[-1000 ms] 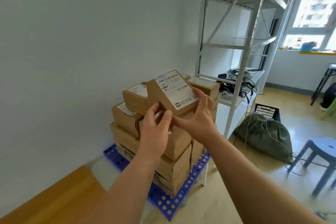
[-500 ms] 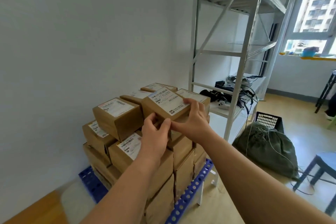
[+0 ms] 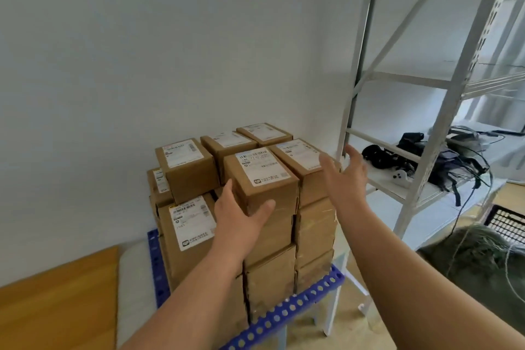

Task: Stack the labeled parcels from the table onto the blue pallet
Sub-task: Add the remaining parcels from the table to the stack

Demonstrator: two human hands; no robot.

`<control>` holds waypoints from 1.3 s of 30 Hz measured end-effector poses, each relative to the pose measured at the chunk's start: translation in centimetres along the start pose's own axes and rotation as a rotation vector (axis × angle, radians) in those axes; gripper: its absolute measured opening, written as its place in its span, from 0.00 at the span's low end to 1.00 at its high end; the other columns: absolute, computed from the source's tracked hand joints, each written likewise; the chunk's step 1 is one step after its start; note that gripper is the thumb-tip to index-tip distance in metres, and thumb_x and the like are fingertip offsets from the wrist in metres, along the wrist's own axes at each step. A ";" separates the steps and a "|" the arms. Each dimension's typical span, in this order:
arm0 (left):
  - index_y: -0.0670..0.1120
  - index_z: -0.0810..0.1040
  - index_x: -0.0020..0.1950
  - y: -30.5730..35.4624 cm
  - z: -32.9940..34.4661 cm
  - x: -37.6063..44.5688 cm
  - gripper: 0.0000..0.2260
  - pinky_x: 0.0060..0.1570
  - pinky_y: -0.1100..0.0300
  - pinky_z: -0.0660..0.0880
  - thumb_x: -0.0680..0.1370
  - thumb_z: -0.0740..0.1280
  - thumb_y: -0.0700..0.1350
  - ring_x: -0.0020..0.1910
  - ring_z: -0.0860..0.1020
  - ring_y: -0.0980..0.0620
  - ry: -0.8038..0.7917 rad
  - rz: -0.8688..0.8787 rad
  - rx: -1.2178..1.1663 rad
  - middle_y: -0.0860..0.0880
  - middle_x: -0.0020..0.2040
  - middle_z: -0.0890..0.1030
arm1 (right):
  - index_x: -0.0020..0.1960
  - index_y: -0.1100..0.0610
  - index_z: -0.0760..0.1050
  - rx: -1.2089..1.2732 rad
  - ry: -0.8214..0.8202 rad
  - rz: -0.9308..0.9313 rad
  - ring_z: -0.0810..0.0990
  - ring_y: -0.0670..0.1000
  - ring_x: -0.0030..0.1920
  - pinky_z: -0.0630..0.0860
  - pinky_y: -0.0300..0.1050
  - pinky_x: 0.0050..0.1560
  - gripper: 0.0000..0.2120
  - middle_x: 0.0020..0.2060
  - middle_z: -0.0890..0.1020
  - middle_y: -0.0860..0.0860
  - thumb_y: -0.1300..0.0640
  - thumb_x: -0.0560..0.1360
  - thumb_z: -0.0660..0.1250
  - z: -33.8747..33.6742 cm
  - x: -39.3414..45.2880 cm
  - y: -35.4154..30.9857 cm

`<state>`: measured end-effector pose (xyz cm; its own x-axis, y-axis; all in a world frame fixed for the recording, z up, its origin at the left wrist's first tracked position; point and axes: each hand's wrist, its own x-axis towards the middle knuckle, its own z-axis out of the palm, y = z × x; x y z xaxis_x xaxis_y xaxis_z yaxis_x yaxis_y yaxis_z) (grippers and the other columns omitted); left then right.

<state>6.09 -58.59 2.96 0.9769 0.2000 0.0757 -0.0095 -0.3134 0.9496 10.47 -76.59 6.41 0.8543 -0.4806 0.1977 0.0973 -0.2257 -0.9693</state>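
A stack of brown labeled parcels (image 3: 196, 236) stands on the blue pallet (image 3: 287, 315) against the white wall. The front top parcel (image 3: 261, 176) lies flat on the stack, its white label facing up. My left hand (image 3: 241, 219) is open, with thumb and fingers spread against that parcel's near lower corner. My right hand (image 3: 345, 179) hovers open to the right of the stack, beside the neighbouring top parcel (image 3: 301, 156), fingers spread and holding nothing.
A white metal shelf rack (image 3: 443, 111) stands just right of the pallet, with black cables and a white controller (image 3: 400, 177) on its low shelf. A dark green sack (image 3: 477, 261) and a black crate (image 3: 505, 221) lie on the floor at right.
The parcel I held in both hands now rests on top of the stack. Both hands have let go; my right hand has pulled away to the right.
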 end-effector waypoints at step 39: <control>0.56 0.46 0.78 -0.7 -2.2 -1.2 0.36 0.68 0.58 0.62 0.78 0.65 0.56 0.75 0.59 0.53 0.531 0.083 0.044 0.51 0.78 0.54 | 0.70 0.44 0.70 0.041 -0.437 -0.494 0.60 0.35 0.69 0.56 0.27 0.64 0.18 0.67 0.70 0.37 0.50 0.80 0.63 5.2 -7.0 -2.7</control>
<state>4.41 -56.62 2.88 0.7305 0.6113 0.3045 -0.0619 -0.3848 0.9209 6.90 -68.25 6.94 0.8322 0.0613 0.5511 0.5426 -0.2950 -0.7865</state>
